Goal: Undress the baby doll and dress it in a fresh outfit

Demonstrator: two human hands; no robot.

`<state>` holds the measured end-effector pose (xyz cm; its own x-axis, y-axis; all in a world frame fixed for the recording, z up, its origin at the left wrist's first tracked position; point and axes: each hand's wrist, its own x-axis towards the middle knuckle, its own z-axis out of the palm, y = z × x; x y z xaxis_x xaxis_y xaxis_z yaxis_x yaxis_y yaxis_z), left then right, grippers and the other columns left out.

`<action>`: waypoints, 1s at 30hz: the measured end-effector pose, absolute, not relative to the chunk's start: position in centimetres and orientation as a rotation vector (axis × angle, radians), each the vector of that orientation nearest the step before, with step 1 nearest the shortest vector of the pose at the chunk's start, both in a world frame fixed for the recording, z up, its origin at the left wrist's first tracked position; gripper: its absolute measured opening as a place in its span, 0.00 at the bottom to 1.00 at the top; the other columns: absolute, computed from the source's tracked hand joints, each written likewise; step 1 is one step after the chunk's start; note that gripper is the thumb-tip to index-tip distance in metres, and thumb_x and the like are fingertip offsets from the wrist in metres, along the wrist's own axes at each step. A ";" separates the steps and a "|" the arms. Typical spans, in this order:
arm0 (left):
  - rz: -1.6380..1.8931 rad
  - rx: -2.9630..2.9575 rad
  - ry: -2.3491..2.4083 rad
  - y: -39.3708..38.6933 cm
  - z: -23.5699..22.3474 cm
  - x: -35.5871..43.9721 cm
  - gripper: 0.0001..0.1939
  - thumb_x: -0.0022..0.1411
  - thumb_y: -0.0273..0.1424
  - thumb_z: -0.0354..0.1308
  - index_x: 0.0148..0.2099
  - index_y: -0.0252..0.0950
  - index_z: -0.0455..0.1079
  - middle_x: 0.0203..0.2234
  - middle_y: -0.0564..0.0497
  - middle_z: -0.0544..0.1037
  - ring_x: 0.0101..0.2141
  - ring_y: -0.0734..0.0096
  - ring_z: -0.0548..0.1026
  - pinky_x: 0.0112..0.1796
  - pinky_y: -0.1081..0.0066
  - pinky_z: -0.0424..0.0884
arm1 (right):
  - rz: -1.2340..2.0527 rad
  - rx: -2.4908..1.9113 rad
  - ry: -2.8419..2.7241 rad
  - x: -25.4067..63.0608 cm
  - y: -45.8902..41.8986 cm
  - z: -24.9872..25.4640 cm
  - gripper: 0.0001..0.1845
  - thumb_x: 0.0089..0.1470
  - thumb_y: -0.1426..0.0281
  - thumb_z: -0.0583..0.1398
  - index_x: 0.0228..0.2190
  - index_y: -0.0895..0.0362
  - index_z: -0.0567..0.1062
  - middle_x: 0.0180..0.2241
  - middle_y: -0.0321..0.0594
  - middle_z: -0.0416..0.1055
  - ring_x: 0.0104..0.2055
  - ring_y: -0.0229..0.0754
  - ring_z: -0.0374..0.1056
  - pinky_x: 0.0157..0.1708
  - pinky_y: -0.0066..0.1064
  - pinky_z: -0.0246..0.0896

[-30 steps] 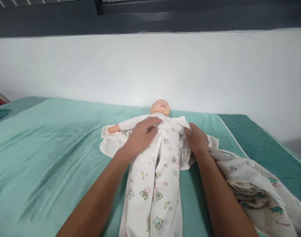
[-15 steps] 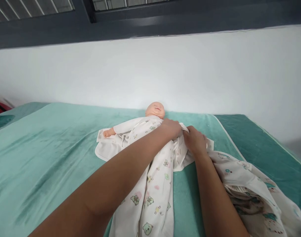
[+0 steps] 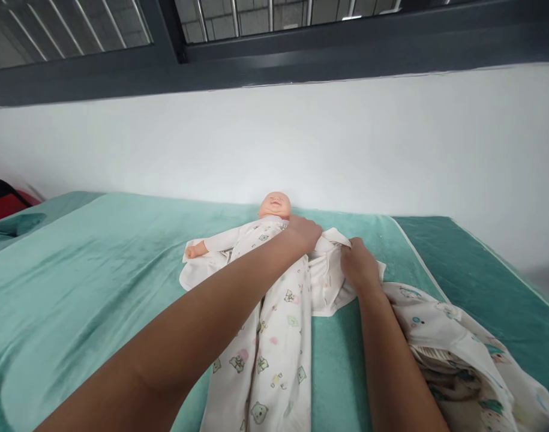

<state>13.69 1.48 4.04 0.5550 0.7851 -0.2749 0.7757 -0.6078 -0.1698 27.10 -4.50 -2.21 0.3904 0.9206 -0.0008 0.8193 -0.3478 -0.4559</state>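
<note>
A baby doll (image 3: pixel 274 205) lies face up on the green bed cover, dressed in white clothing with long trousers (image 3: pixel 283 336) printed with bears. Its arm on the left lies stretched out in a white sleeve, over a spread white flap (image 3: pixel 200 270). By the shoulder on the other side, my left hand (image 3: pixel 305 233) is closed on the white shirt, its fingertips partly hidden. My right hand (image 3: pixel 359 263) pinches the edge of the white sleeve (image 3: pixel 332 238), which bunches up between both hands. The doll's arm on this side is hidden.
Printed white cloth (image 3: pixel 463 336) lies crumpled to the right of my right forearm. The green cover (image 3: pixel 98 258) spreads to both sides. Behind the doll rises a white wall (image 3: pixel 274 138) under a dark window frame (image 3: pixel 301 57). A red and black item (image 3: pixel 4 201) is at far left.
My hands have drawn slightly apart, and more of the white sleeve shows between them. The camera view has tilted up a little. Both hands keep hold of the cloth.
</note>
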 end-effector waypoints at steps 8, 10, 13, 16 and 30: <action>0.692 -2.958 -1.358 2.3 5.0 12.6 0.20 0.54 0.27 0.60 0.50 0.37 0.75 0.45 0.41 0.81 0.41 0.55 0.79 0.40 0.60 0.74 | 0.417 -2.092 -1.341 27.5 -3.9 -3.2 0.17 0.60 0.69 0.49 0.48 0.55 0.69 0.46 0.52 0.76 0.46 0.53 0.71 0.42 0.38 0.60; 0.675 -2.991 -1.337 2.3 4.9 12.8 0.19 0.54 0.28 0.59 0.50 0.37 0.75 0.45 0.41 0.81 0.41 0.54 0.79 0.41 0.59 0.74 | 0.459 -2.018 -1.351 27.1 -3.8 -3.2 0.16 0.61 0.64 0.52 0.48 0.54 0.69 0.47 0.49 0.76 0.46 0.52 0.71 0.42 0.36 0.60; 0.521 -2.961 -1.235 1.9 3.8 13.7 0.16 0.58 0.28 0.59 0.49 0.35 0.76 0.47 0.39 0.80 0.46 0.52 0.78 0.46 0.57 0.72 | 0.468 -2.063 -1.463 26.3 -3.7 -3.1 0.18 0.61 0.57 0.54 0.47 0.55 0.70 0.45 0.50 0.76 0.46 0.54 0.71 0.42 0.37 0.59; 0.468 -2.904 -1.169 1.5 2.4 14.8 0.14 0.62 0.28 0.56 0.49 0.34 0.76 0.50 0.37 0.79 0.50 0.50 0.76 0.49 0.55 0.69 | 0.410 -2.156 -1.548 25.9 -3.6 -2.9 0.16 0.61 0.62 0.52 0.46 0.55 0.71 0.42 0.51 0.77 0.44 0.55 0.71 0.39 0.37 0.57; 0.383 -2.713 -1.243 1.5 6.7 8.8 0.19 0.61 0.21 0.54 0.54 0.34 0.70 0.48 0.38 0.78 0.48 0.54 0.75 0.41 0.62 0.69 | 0.541 -1.724 -1.279 27.0 -4.1 -2.9 0.11 0.44 0.74 0.52 0.30 0.55 0.73 0.32 0.39 0.74 0.34 0.44 0.65 0.34 0.33 0.58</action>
<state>8.80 1.47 6.67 0.6280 0.7586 -0.1736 0.7249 -0.6514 -0.2240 27.00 -4.06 -2.92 0.3707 0.9152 0.1580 0.5242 -0.0657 -0.8491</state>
